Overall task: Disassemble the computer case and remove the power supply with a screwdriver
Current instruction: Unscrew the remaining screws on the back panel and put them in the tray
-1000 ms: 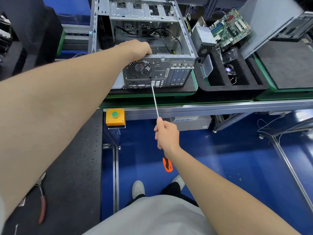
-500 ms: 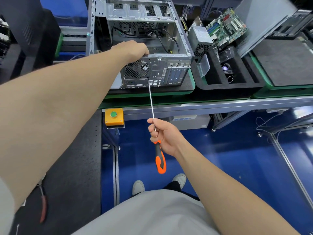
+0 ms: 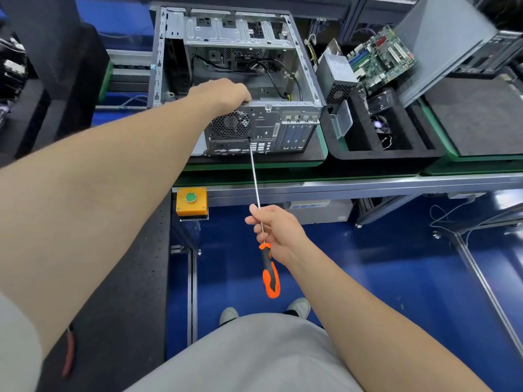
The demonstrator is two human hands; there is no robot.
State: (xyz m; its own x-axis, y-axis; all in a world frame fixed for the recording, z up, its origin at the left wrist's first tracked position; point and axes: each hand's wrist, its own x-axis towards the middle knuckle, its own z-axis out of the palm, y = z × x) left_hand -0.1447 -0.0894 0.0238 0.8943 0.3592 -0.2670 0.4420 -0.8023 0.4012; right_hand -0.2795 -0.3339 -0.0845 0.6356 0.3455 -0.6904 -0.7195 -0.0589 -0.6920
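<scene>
One opened case (image 3: 266, 128) sat at the table's (image 3: 339, 190) front edge. The left hand (image 3: 223, 91) gripped its top rim; the right hand (image 3: 278, 232) pinched one screwdriver's (image 3: 270, 274) shaft over open floor, tip against the rear panel.

Bright, even light from overhead; shadows are soft and faint. The computer case (image 3: 254, 32) at upper centre is sharp, its left bay in shade. Glare whitens the glossy blue floor (image 3: 396, 278) at right. Wide-angle distortion bows the bench rail (image 3: 368, 187); the upper left and lower right corners are slightly blurred.
</scene>
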